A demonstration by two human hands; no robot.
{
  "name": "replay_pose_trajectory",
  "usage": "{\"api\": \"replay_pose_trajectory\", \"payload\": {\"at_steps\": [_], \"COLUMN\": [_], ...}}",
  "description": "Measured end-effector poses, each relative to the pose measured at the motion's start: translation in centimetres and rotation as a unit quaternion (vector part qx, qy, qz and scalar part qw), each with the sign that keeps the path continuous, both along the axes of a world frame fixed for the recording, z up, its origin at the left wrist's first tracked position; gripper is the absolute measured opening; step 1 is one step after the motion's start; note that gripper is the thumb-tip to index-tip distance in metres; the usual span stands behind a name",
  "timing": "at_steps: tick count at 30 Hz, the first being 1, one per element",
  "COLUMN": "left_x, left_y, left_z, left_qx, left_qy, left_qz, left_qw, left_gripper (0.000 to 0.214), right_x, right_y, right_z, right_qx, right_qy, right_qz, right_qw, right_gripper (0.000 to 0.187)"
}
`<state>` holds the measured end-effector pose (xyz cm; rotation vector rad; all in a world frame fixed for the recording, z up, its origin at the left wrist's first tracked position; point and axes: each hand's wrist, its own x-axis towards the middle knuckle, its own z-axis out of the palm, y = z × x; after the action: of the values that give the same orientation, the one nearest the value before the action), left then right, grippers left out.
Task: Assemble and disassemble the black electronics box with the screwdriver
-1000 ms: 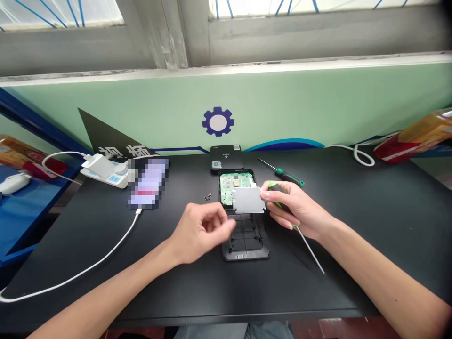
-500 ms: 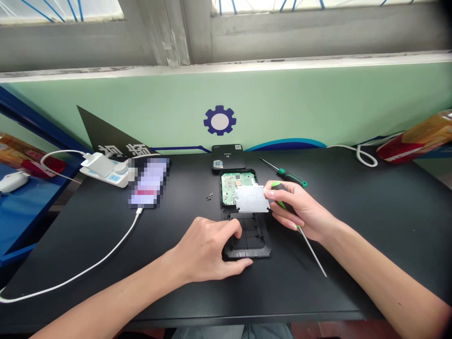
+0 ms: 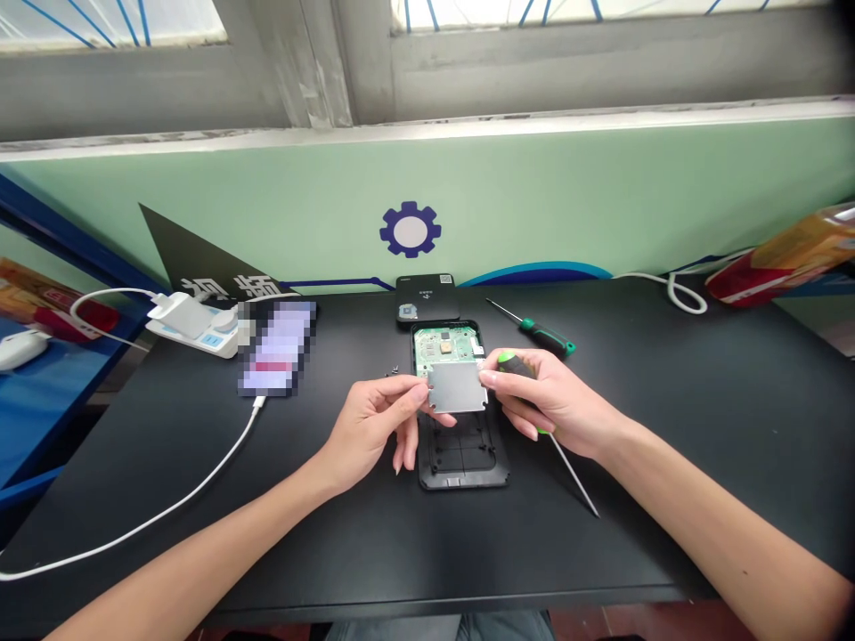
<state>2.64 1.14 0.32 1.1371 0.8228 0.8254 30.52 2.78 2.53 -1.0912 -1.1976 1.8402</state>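
Between my hands is a thin grey metal plate with notched corners. My left hand pinches its left edge between thumb and fingers. My right hand grips the plate's right edge and also keeps a green-and-black screwdriver in its palm, shaft pointing down toward me. Behind the plate lies an open black case with a green circuit board, its near part hidden by the plate. Nearer me, below the plate, a black plastic cover rests inside up on the table.
A second green-and-black screwdriver lies behind my right hand. At the back stands a black box. Small screws are left of the case. A phone with a white charging cable and a power strip occupy the left side.
My left hand has risen from the black cover and taken hold of the plate's left edge. My right hand has brought the plate slightly left and nearer me.
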Motion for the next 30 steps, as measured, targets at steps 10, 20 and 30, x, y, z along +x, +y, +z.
{"api": "replay_pose_trajectory", "payload": {"at_steps": [10, 20, 30], "left_x": [0.0, -0.3, -0.3], "left_y": [0.3, 0.6, 0.6], "left_z": [-0.2, -0.5, -0.4], "left_qx": [-0.016, -0.013, -0.005], "left_qy": [-0.028, -0.027, -0.02], "left_qz": [-0.014, -0.032, -0.034], "left_qw": [0.999, 0.999, 0.999], "left_gripper": [0.041, 0.049, 0.049], "right_x": [0.2, 0.8, 1.1], "right_y": [0.3, 0.4, 0.4], "right_z": [-0.1, -0.3, -0.1], "right_qx": [-0.011, 0.003, 0.03], "right_qy": [0.0, 0.0, -0.012], "right_qz": [-0.015, 0.012, 0.035], "right_qw": [1.0, 1.0, 0.999], "right_gripper": [0.023, 0.026, 0.022]}}
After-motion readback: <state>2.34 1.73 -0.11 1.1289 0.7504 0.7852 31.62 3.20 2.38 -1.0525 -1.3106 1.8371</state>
